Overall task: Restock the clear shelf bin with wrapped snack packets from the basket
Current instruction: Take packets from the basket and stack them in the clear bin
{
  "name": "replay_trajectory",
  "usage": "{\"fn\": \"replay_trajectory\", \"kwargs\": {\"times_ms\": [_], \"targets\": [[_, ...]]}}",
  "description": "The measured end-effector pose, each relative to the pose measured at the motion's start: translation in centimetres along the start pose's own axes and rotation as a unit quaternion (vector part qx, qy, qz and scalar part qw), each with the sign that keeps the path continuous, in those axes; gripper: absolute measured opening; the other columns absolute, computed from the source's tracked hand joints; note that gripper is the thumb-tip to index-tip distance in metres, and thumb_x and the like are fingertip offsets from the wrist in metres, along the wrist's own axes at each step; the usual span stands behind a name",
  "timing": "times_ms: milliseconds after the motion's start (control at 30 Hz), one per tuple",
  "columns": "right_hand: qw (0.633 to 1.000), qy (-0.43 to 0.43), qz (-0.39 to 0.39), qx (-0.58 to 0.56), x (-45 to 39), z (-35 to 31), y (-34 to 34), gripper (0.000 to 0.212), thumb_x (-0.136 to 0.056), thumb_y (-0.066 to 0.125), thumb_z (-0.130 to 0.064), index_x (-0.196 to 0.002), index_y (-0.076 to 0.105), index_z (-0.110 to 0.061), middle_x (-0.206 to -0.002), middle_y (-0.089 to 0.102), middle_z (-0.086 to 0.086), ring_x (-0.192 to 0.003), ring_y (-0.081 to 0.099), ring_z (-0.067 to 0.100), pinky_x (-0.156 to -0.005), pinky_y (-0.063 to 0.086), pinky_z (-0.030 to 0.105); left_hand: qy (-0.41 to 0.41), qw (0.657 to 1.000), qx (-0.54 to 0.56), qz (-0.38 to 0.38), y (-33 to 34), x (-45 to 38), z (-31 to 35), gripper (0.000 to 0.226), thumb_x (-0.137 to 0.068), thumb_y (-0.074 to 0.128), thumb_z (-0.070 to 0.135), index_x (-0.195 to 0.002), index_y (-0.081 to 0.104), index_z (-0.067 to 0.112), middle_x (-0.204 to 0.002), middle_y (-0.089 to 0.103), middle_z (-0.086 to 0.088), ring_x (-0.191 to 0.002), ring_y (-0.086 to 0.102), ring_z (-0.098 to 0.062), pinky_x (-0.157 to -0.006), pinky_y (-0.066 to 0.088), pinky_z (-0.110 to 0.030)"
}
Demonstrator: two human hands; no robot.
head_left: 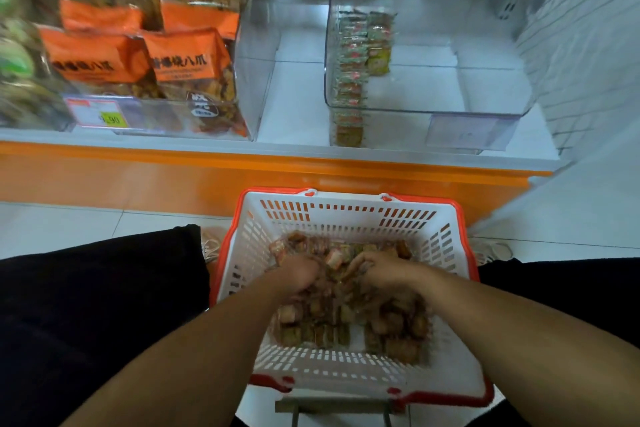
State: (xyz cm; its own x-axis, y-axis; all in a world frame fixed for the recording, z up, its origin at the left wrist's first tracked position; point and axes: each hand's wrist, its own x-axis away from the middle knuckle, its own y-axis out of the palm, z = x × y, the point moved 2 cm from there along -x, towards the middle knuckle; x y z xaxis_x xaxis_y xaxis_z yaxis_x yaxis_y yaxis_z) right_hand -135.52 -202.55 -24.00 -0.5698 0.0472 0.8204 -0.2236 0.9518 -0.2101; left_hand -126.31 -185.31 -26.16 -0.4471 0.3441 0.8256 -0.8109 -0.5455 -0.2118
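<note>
Restocking is barely begun: the clear bin (485, 55), up on the shelf beyond both hands, holds only two short rows of packets (360, 55) along its left wall. The left hand (300, 276) and right hand (379, 273) each grip a bunch of packets down in the one basket (346, 215), where dozens remain, too many to count.

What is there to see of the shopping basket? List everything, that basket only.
The shopping basket is white slotted plastic with a red-orange rim and its red handles folded down. It sits upright on the pale tiled floor between the person's knees, before the orange shelf base. Small wrapped snack packets cover most of its bottom. Both hands are inside: the left hand and right hand are dug into the pile, fingers curled among packets.
</note>
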Motion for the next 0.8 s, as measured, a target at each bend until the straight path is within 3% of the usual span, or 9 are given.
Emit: {"fn": "replay_trajectory", "kwargs": {"times_ms": [33,100,233,333,467,567,667,733,800], "targets": [[0.999,0.005,0.009,-0.041,0.3,0.0,-0.3,0.031,-0.088,0.059,0.002,-0.095,0.071,-0.025,-0.102,0.069,-0.003,-0.106,0.068,0.025,-0.087,0.061,0.04,-0.007,1.0,0.019,-0.002,-0.2,0.2,0.2,0.024,-0.088,0.049,-0.005,-0.083,0.072,0.001,-0.08,0.068,-0.016,-0.068,0.061,-0.026,-0.062,0.047,-0.032],[0.984,0.024,-0.029,-0.175,0.8,0.0,-0.5,0.037,-0.086,0.054,0.012,-0.105,0.069,-0.016,-0.107,0.074,0.013,-0.104,0.072,0.033,-0.088,0.06,0.052,-0.007,0.997,0.075,-0.016,-0.4,0.7,1.0,0.027,-0.083,0.049,-0.004,-0.076,0.074,0.005,-0.077,0.068,-0.016,-0.064,0.065,-0.024,-0.061,0.051,-0.031],[0.953,0.004,-0.09,-0.289,2.6,-2.0,-1.7,0.046,-0.089,0.047,0.02,-0.123,0.06,-0.008,-0.114,0.073,0.019,-0.095,0.075,0.034,-0.075,0.064,0.046,-0.021,0.985,0.166,-0.038,-1.2,2.3,2.7,0.033,-0.086,0.052,-0.001,-0.095,0.08,0.013,-0.106,0.075,-0.012,-0.101,0.069,-0.031,-0.068,0.062,-0.038],[0.942,-0.042,-0.104,-0.316,4.5,-4.3,-3.4,0.049,-0.088,0.046,0.022,-0.124,0.058,-0.009,-0.119,0.068,0.02,-0.099,0.072,0.034,-0.087,0.059,0.051,-0.006,0.977,0.201,-0.063,-3.0,3.8,4.9,0.036,-0.088,0.048,-0.002,-0.089,0.079,0.016,-0.106,0.072,-0.01,-0.097,0.069,-0.026,-0.068,0.061,-0.035],[0.939,-0.117,-0.123,-0.299,9.0,-8.8,-5.8,0.045,-0.088,0.046,0.023,-0.115,0.059,-0.01,-0.113,0.067,0.016,-0.104,0.064,0.033,-0.093,0.055,0.057,0.013,0.97,0.214,-0.116,-6.1,7.1,9.2,0.033,-0.092,0.051,0.002,-0.087,0.08,0.016,-0.087,0.075,-0.008,-0.071,0.074,-0.018,-0.062,0.062,-0.034],[0.937,-0.189,-0.136,-0.262,13.6,-12.4,-7.6,0.045,-0.086,0.048,0.024,-0.115,0.06,-0.008,-0.128,0.059,0.03,-0.109,0.063,0.04,-0.086,0.059,0.056,0.04,0.959,0.229,-0.161,-8.1,10.7,12.7,0.019,-0.089,0.06,0.008,-0.1,0.075,0.007,-0.094,0.075,-0.013,-0.075,0.075,-0.021,-0.064,0.063,-0.035],[0.924,-0.279,-0.124,-0.231,17.9,-15.4,-9.8,0.045,-0.081,0.059,0.02,-0.117,0.064,-0.007,-0.122,0.067,0.022,-0.106,0.069,0.04,-0.078,0.062,0.048,0.077,0.941,0.262,-0.199,-9.3,14.5,15.8,0.025,-0.078,0.071,0.025,-0.096,0.076,0.009,-0.097,0.074,-0.014,-0.079,0.074,-0.023,-0.068,0.064,-0.037],[0.909,-0.358,-0.071,-0.2,20.1,-17.2,-11.3,0.046,-0.079,0.065,0.015,-0.116,0.068,-0.013,-0.12,0.07,0.015,-0.108,0.071,0.036,-0.078,0.062,0.046,0.101,0.924,0.287,-0.232,-9.9,16.4,17.4,0.034,-0.083,0.073,0.038,-0.099,0.078,0.009,-0.102,0.073,-0.014,-0.086,0.073,-0.028,-0.072,0.063,-0.039],[0.881,-0.455,0.06,-0.112,21.7,-18.8,-12.5,0.047,-0.078,0.069,0.006,-0.111,0.069,-0.027,-0.117,0.073,0.004,-0.108,0.071,0.026,-0.083,0.062,0.042,0.122,0.899,0.329,-0.264,-10.3,17.9,18.6,0.051,-0.084,0.078,0.05,-0.109,0.076,0.006,-0.112,0.069,-0.015,-0.097,0.07,-0.032,-0.077,0.062,-0.042]]}}
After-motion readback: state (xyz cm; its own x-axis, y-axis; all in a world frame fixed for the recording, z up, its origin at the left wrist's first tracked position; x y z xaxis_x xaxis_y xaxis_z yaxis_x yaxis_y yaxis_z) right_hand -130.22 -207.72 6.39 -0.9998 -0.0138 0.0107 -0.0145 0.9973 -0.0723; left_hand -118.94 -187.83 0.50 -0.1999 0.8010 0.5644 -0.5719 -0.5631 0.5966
